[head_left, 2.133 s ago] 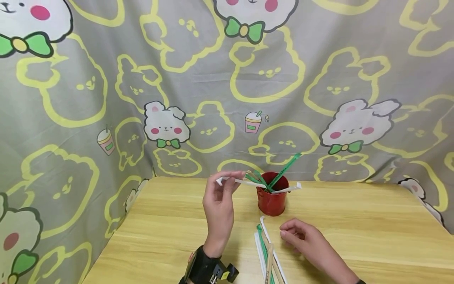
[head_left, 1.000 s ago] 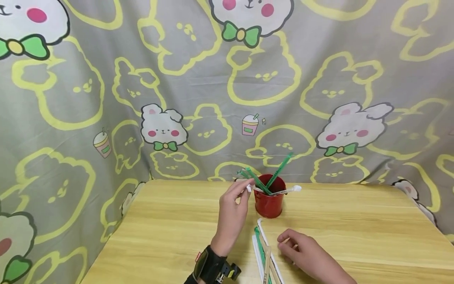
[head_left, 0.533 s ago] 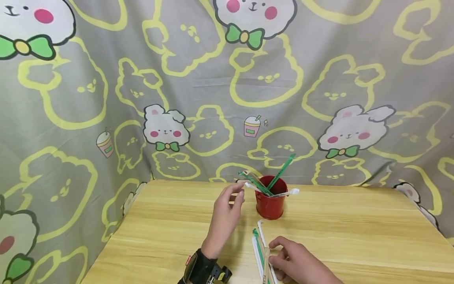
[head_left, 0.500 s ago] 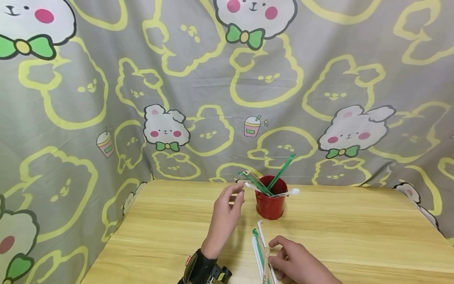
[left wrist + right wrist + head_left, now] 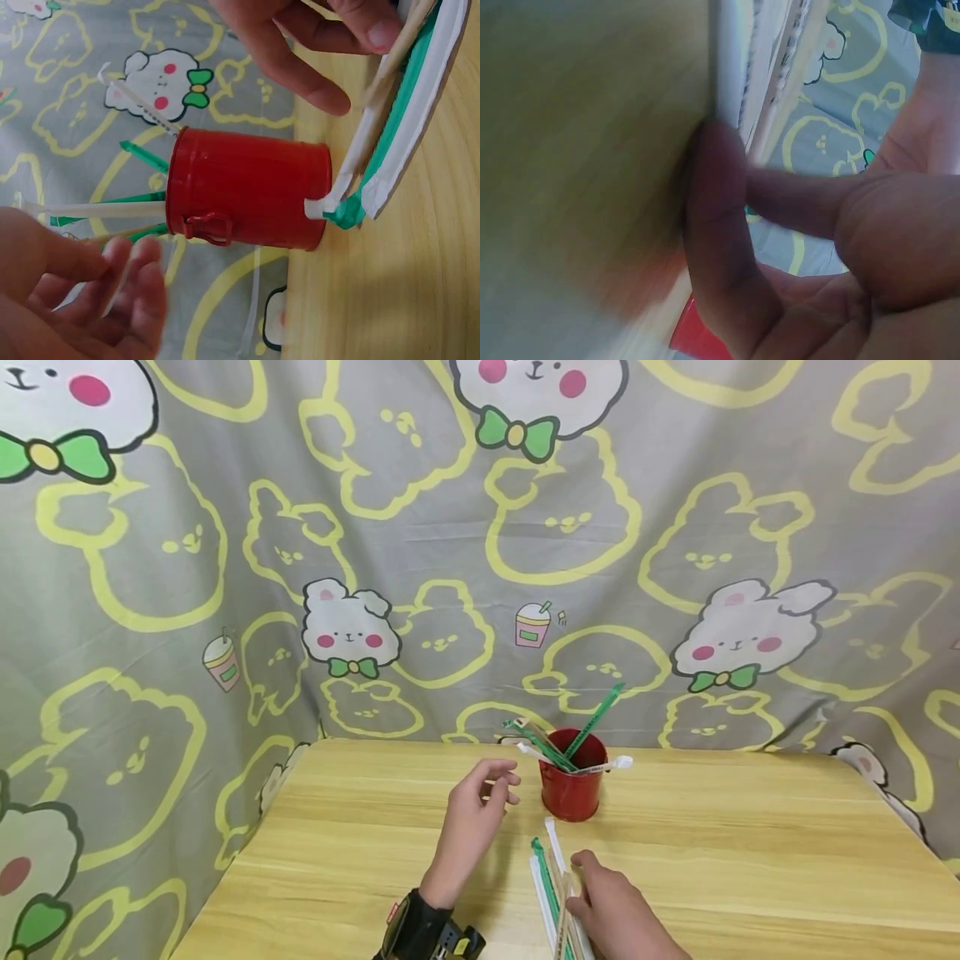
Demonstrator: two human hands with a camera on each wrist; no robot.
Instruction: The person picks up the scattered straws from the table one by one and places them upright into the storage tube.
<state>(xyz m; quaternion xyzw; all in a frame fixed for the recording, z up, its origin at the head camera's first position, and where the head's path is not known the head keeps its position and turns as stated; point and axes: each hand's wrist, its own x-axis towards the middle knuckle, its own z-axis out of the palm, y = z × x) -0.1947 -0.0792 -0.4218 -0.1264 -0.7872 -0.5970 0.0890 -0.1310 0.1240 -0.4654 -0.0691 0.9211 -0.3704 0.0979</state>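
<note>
A small red bucket (image 5: 572,793) stands on the table, with several paper-wrapped straws leaning out of its mouth, among them a green straw (image 5: 596,718) and a white straw (image 5: 611,764). My left hand (image 5: 480,802) hovers just left of the bucket, fingers loosely bent and holding nothing; the left wrist view shows it below the straws' ends. In front of the bucket lies a bunch of wrapped straws in white, green (image 5: 547,885) and brown (image 5: 564,910). At the bunch's right side my right hand (image 5: 618,910) pinches a white straw (image 5: 553,843) between thumb and finger.
The wooden table (image 5: 750,843) extends to both sides of the bucket. A grey curtain (image 5: 450,552) with rabbit prints hangs behind and to the left. My left wrist carries a black strap with a camera (image 5: 420,927).
My left hand has let go of the white straw, now in the bucket, and drawn back slightly. My right hand has moved left onto the bunch, and a white straw there has shifted.
</note>
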